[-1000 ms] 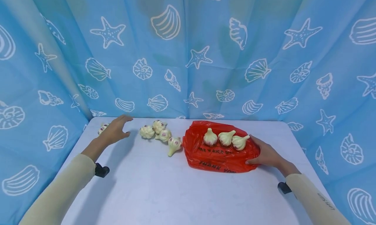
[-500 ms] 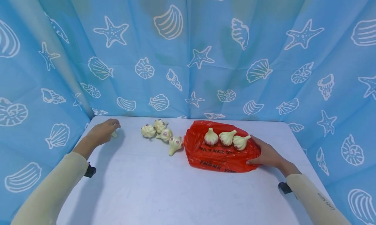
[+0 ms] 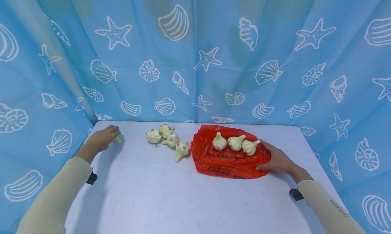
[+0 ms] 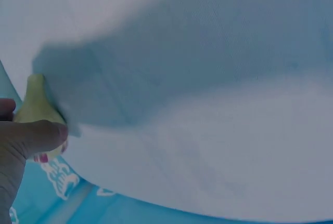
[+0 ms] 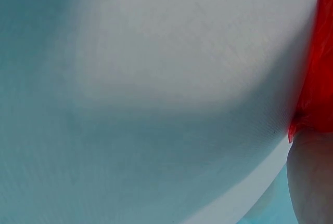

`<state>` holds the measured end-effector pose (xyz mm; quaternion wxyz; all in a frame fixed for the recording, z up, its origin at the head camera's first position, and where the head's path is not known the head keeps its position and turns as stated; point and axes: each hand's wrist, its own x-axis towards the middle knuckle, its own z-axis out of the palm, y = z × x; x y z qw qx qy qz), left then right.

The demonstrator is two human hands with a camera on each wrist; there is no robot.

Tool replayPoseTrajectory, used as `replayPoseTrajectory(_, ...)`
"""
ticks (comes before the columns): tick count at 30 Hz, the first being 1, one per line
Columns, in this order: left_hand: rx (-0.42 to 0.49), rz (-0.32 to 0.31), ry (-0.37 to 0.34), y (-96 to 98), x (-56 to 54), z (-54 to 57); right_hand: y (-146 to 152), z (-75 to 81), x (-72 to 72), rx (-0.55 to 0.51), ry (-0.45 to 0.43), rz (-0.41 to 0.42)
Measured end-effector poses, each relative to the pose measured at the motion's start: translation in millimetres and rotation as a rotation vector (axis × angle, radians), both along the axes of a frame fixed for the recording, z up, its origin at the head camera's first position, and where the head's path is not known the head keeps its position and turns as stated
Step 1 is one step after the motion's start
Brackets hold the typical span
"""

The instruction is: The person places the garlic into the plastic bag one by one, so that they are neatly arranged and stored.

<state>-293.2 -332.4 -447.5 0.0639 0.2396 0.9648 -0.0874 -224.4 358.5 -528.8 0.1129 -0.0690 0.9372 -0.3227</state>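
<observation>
At the table's far left, my left hand point(image 3: 102, 138) pinches a garlic bulb point(image 4: 37, 107) between thumb and fingers. Its pale neck sticks out past the hand, and the fingers cover most of the rest. My right hand point(image 3: 277, 159) grips the right end of a red plastic bag point(image 3: 203, 161), thumb in front and the other fingers hidden behind. Three garlic bulbs point(image 3: 235, 143) sit in a row on the bag. Left of it lies a loose group of several more garlic bulbs point(image 3: 182, 150), the nearest right beside the bag's edge.
A white-covered table point(image 3: 171, 196) lies under everything. Blue curtains point(image 3: 195, 57) with white shell and starfish prints stand behind it and at both sides. Each wrist carries a small black camera point(image 3: 91, 178).
My left hand has moved left and down onto the garlic bulb at the far left and now pinches it. The right hand and the bag look unmoved.
</observation>
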Motion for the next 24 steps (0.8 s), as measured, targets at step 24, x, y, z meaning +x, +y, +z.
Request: replayPoseTrajectory(24,-0.068,-0.015,0.08,-6.1,-14.0,-13.2,-0.6,0.3,0.3,0.005,0.012,0.004)
